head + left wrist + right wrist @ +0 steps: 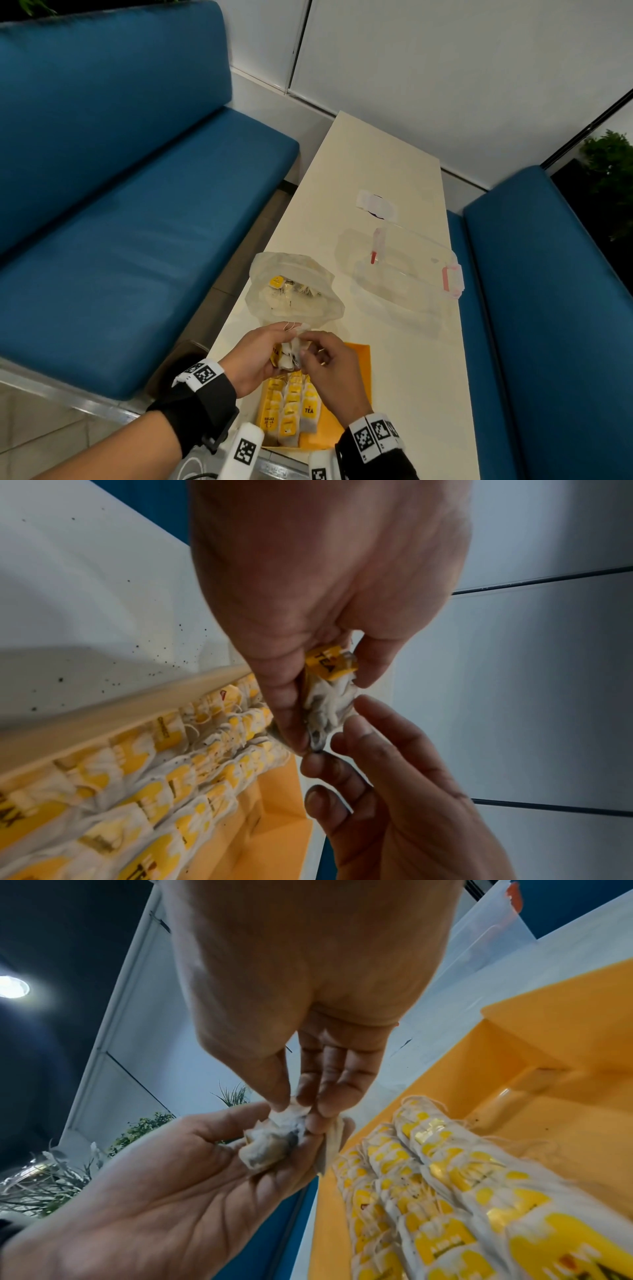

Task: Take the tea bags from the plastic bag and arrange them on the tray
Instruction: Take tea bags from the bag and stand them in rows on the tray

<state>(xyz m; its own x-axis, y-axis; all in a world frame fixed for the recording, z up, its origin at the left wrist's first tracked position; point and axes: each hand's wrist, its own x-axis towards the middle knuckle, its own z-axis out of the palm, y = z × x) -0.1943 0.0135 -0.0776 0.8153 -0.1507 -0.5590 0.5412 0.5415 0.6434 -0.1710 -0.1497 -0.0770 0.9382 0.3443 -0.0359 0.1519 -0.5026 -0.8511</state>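
Observation:
My left hand (260, 356) holds a small bunch of white tea bags (287, 356) with yellow tags, raised above the orange tray (356, 356). My right hand (325, 359) pinches the top edge of one bag in that bunch (291, 1115) between thumb and forefinger. In the left wrist view the bunch (325, 710) shows a yellow TEA tag (329, 664). Rows of tea bags (291, 411) lie in the tray's left part. The clear plastic bag (294, 291) stands open just beyond my hands, with more tea bags inside.
A clear plastic box (407, 274) with pink latches sits on the narrow cream table (376, 164), right of the bag. A white label (376, 205) lies farther back. Blue sofas (120, 205) flank the table on both sides.

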